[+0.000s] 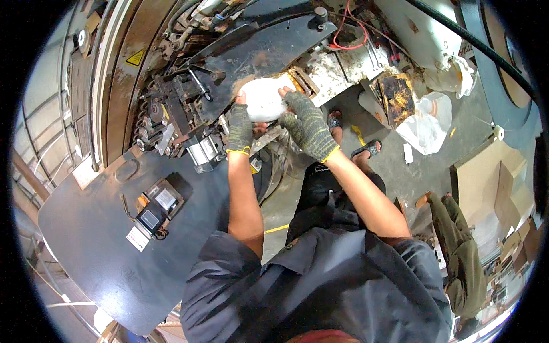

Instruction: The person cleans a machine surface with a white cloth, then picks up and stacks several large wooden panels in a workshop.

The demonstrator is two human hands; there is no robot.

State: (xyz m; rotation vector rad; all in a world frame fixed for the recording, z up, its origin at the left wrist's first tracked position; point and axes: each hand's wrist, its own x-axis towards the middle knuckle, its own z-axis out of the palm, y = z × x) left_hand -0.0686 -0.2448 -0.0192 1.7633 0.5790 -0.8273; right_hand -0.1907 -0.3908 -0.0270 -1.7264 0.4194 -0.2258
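Note:
A smooth white rounded piece (262, 100) is held between my two hands over the front edge of a dark metal machine plate (251, 51). I cannot tell its exact kind. My left hand (241, 127), in a grey-green fingerless knitted glove, grips its left side, thumb on top and fingertips showing below it. On the right side, my right hand (307, 121), gloved the same way, closes on the piece with its thumb and fingers near the rim. The fingers beneath the piece are partly hidden.
Metal clamps and machine parts (166, 114) crowd the left. A dark side table (97, 211) carries a small black device (160, 207). To the right are a scorched block (394, 98), a clear plastic bag (429, 123) and a cardboard box (486, 177). Another person's legs (454, 251) show at right.

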